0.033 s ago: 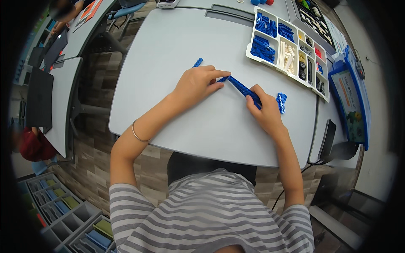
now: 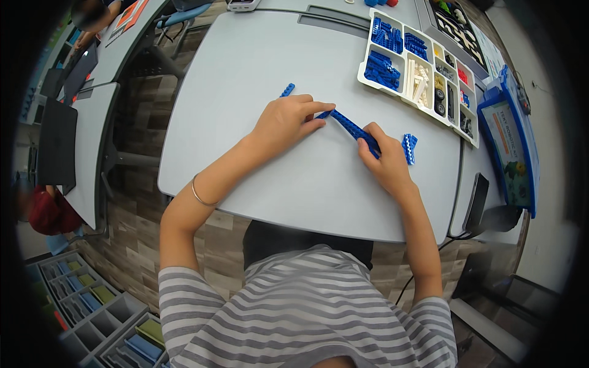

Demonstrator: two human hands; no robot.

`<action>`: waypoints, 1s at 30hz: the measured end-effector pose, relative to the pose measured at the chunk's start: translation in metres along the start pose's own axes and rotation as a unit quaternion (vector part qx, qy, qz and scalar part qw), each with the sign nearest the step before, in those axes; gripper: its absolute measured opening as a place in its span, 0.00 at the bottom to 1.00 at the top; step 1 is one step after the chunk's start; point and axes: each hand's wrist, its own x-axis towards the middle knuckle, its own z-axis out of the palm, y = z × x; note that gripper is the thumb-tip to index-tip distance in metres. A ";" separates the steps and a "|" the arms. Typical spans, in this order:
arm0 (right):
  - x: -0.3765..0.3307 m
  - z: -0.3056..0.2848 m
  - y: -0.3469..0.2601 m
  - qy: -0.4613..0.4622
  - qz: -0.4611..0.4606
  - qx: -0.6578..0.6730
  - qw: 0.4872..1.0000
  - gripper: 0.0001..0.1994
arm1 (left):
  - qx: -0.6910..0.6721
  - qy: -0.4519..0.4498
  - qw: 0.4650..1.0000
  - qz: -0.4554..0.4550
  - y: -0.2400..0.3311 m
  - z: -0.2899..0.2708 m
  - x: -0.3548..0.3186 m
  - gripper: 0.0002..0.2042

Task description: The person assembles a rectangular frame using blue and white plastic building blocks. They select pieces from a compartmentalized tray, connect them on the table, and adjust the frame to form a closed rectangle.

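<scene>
A long blue studded building beam [image 2: 350, 126] slants between my hands above the white table [image 2: 245, 80]. My right hand [image 2: 385, 161] is closed round its near right end. At the far end my left hand [image 2: 283, 122] pinches a short blue piece, mostly hidden by the fingers; whether it is joined to the beam I cannot tell. Beyond my left hand lies another blue beam [image 2: 288, 90], partly covered by it. Several short blue beams [image 2: 409, 149] lie together just right of my right hand.
A white sorting tray [image 2: 399, 94] with blue beams, white beams, wheels and small parts stands at the far right. Past it is a blue plastic bin [image 2: 532, 184]. A dark phone-like slab [image 2: 476, 202] stands at the right edge. Other people sit at tables to the left.
</scene>
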 end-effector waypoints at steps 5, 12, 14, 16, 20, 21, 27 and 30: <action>-0.001 0.004 0.001 0.004 -0.020 -0.006 1.000 0.08 | 0.020 0.015 1.000 0.016 0.000 0.003 0.000 0.20; 0.000 0.002 0.001 -0.001 -0.053 -0.038 0.998 0.07 | 0.040 0.044 0.997 0.049 -0.001 0.006 -0.001 0.18; 0.001 0.001 0.001 -0.010 -0.053 -0.043 0.998 0.07 | 0.049 0.055 0.995 0.060 -0.001 0.007 -0.001 0.17; 0.001 0.000 0.001 -0.015 -0.048 -0.042 0.998 0.07 | 0.050 0.056 0.996 0.054 0.000 0.008 -0.001 0.17; 0.000 0.001 0.002 -0.006 -0.053 -0.037 0.998 0.08 | 0.066 0.053 0.995 0.050 0.000 0.007 -0.002 0.12; -0.001 0.002 0.002 0.006 -0.051 -0.029 0.998 0.08 | 0.048 0.052 0.997 0.039 0.000 0.007 -0.003 0.12; -0.002 0.005 0.009 0.093 -0.060 0.006 0.994 0.08 | -0.010 0.059 0.998 0.006 0.000 0.006 -0.005 0.12; -0.004 0.001 0.009 0.121 -0.043 0.029 0.991 0.06 | -0.022 0.058 0.998 -0.024 0.002 0.004 -0.005 0.14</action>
